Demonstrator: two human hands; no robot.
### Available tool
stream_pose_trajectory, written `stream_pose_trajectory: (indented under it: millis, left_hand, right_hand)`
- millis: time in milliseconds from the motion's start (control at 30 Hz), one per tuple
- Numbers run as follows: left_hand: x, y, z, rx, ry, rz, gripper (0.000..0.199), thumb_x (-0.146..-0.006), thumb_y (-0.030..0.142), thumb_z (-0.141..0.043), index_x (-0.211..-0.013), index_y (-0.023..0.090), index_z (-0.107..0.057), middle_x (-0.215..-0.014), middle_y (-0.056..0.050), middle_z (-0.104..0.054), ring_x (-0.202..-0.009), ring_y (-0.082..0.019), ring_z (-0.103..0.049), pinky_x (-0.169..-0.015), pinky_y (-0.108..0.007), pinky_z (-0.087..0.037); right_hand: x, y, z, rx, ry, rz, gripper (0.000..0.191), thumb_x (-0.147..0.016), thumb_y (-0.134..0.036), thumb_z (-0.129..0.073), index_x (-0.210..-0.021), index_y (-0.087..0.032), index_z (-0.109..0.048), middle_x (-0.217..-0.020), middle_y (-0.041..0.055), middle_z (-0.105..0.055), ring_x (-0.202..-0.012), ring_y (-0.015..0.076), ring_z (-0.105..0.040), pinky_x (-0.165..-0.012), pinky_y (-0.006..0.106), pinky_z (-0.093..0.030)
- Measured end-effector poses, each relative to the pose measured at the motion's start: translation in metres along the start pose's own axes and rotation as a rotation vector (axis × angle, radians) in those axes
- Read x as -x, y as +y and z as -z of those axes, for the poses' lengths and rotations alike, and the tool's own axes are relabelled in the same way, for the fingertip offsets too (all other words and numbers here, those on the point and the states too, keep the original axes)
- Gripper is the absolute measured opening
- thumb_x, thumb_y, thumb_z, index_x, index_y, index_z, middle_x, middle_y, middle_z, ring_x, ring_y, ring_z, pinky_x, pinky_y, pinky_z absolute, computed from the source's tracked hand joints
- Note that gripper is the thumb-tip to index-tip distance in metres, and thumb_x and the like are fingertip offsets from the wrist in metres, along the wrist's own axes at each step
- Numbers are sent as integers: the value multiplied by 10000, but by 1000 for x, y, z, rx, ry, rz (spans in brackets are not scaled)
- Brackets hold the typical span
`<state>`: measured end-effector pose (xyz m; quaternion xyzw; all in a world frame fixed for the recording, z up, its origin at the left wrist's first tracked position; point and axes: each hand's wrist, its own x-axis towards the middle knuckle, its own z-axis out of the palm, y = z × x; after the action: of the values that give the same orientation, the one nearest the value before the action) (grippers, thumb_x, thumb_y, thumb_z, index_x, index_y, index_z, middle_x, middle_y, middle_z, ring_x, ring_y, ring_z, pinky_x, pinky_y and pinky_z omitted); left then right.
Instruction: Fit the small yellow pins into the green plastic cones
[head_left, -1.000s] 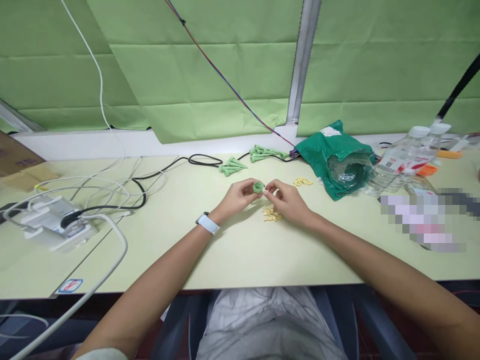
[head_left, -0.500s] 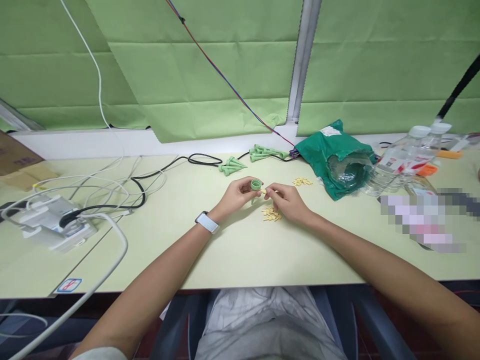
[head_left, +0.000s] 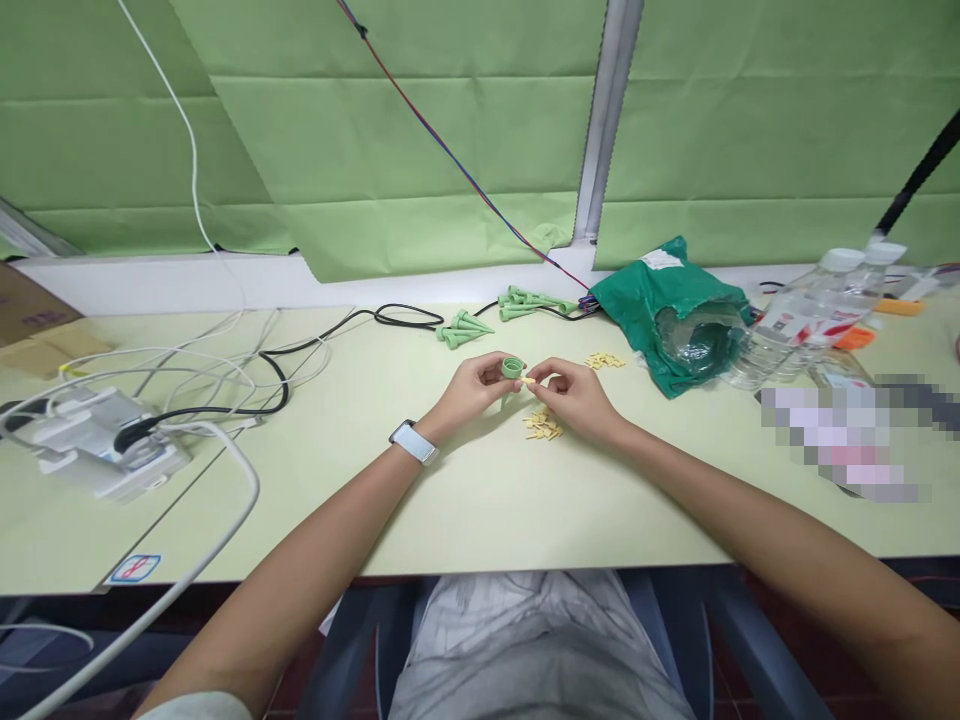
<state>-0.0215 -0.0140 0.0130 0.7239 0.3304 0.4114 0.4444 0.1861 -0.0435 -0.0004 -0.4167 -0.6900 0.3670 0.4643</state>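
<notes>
My left hand (head_left: 480, 388) grips a green plastic watering spike (head_left: 513, 368) upright, its round open top facing up and its lower part mostly behind the fingers. Pinched in the fingertips of my right hand (head_left: 571, 396) is a small yellow plastic peg (head_left: 528, 380), held against the side of the spike just below its rim. Whether the peg has entered the spike cannot be made out. Below the right hand lies a loose pile of yellow pegs (head_left: 543, 425). A second pile of pegs (head_left: 604, 360) is farther back on the right.
Several green spikes (head_left: 465, 328) lie behind my hands, with more spikes (head_left: 534, 302) near the wall. A green plastic bag (head_left: 667, 310) and clear bottles (head_left: 799, 318) stand to the right. Cables and a white power strip (head_left: 112, 445) cover the table's left side (head_left: 300, 500).
My right fingers have shifted slightly on the yellow peg, which now shows more of its length beside the spike. The left hand keeps its hold. The whole view has tilted slightly.
</notes>
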Motion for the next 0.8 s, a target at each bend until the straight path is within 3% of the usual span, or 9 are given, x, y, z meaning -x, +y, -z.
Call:
stream_pose_trajectory:
  millis: [233,367,467,633,800]
  left_hand:
    - [-3,-2,3,31,54,15,318,-788,346,-804,-1035,165,-716,-979,-69,-722,-917,-223,-711,-880,-368,-559]
    - [-5,-4,4,31,77,24,319,-779,338,-806,-1025,158,-713,-966,-69,-721,-887,-216,-712,-868,-369,-563]
    - [-4,-5,3,30,61,28,309,-780,325,-804,-1023,156,-713,-993,-78,-725,-891,-210,-711,-875,-366,-562]
    - [-3,-4,2,26,53,47,308,-784,319,-802,-1031,155,-717,-1022,-84,-726,-905,-217,-711,-887,-375,-564]
    - [-3,-3,1,14,59,44,304,-780,318,-806,-1027,159,-727,-1026,-85,-732,-919,-223,-709,-884,-373,-565]
  right_hand:
    - [-6,2,9,126,51,105,99,-807,-259,-638,-887,-206,-613,-870,5,-657,-551,99,-507,-538,252,-381]
    - [-16,7,29,387,-154,64,64,-763,-195,-619,-794,-191,-675,-767,-3,-672,-640,134,-565,-623,259,-404]
    - [-22,15,43,504,-274,-9,118,-748,-165,-619,-783,-184,-730,-793,13,-716,-723,157,-613,-674,261,-423]
    - [-25,18,53,489,-398,-53,190,-731,-163,-649,-875,-187,-770,-833,13,-740,-698,152,-610,-632,253,-419]
    - [-21,7,51,469,-480,-70,136,-726,-198,-680,-843,-193,-748,-786,5,-721,-690,153,-621,-603,243,-412]
